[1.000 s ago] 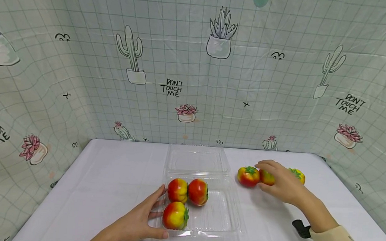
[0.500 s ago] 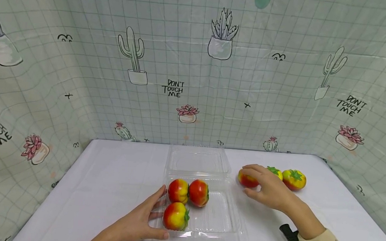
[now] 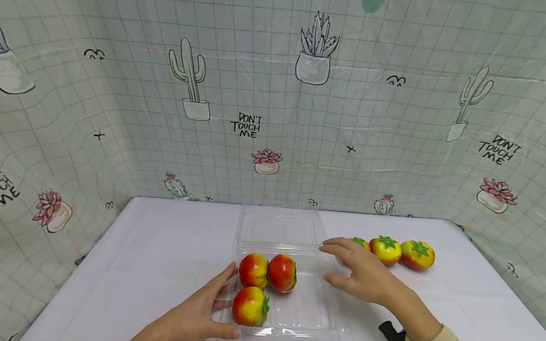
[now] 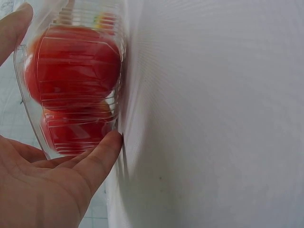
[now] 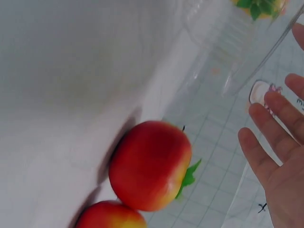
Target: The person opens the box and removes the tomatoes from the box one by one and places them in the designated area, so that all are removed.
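three loose fruits (image 3: 385, 252) look light, slick, firm, best cupped round sides; right grip (image 3: 363, 272) spread, empty, left grip (image 3: 196, 313) spread against box (image 3: 303, 307).

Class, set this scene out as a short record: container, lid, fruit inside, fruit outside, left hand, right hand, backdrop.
Container: clear plastic box on white tabletop
Lid: open, on the box's far side
Fruit inside: three fruits, red and yellow; two behind, one in front
Fruit outside: three loose fruits in a row, right of the box
Left hand: touching the box's left side
Right hand: holding nothing, near the box's right side
Backdrop: checked cloth with printed potted plants
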### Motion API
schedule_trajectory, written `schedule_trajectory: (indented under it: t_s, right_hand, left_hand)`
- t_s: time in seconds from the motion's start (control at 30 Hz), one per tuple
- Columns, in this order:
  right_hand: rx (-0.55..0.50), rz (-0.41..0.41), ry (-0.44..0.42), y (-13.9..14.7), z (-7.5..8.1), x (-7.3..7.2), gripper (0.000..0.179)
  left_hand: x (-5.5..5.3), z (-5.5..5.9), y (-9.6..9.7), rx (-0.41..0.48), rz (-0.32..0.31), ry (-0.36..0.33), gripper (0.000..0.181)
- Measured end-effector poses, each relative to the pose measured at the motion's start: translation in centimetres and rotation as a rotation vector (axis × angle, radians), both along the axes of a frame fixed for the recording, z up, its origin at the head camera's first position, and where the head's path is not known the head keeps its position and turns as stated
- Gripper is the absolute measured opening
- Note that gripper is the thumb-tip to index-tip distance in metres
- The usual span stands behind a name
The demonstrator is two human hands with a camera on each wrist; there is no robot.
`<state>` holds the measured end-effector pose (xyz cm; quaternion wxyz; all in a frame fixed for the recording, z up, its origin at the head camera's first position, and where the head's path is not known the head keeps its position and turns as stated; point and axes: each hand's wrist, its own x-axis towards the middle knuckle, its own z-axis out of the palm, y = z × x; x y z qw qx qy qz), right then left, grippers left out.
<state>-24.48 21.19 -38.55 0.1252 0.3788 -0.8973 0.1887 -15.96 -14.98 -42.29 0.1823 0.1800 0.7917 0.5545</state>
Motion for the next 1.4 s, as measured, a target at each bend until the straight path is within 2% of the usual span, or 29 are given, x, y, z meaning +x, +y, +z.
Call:
schedule_trajectory:
  t_s: [0.17,0.3,0.57,1.0,1.4]
  right_hand:
    - [-0.011,0.053,0.017,-1.0,-0.3,0.2,0.049]
    - [-0.015,0.066,0.024,-1.8,-0.6,0.2,0.049]
    - [-0.036,0.095,-0.028,-3.1,-0.8,0.4,0.049]
    - [-0.032,0.042,-0.155,-5.1,-1.1,0.8,0.056]
    - [-0.059,0.056,-0.177,-6.4,-1.4,1.1,0.056]
  left_hand:
    - [0.0,0.0,0.0,0.009,-0.009,0.007,0.112]
    - [0.1,0.0,0.0,0.011,-0.012,0.011,0.112]
    - [0.0,0.0,0.0,-0.007,0.006,-0.005,0.112]
    - [0.0,0.1,0.0,-0.005,0.011,0.0,0.112]
    - [0.0,0.1,0.0,0.013,0.002,0.002,0.112]
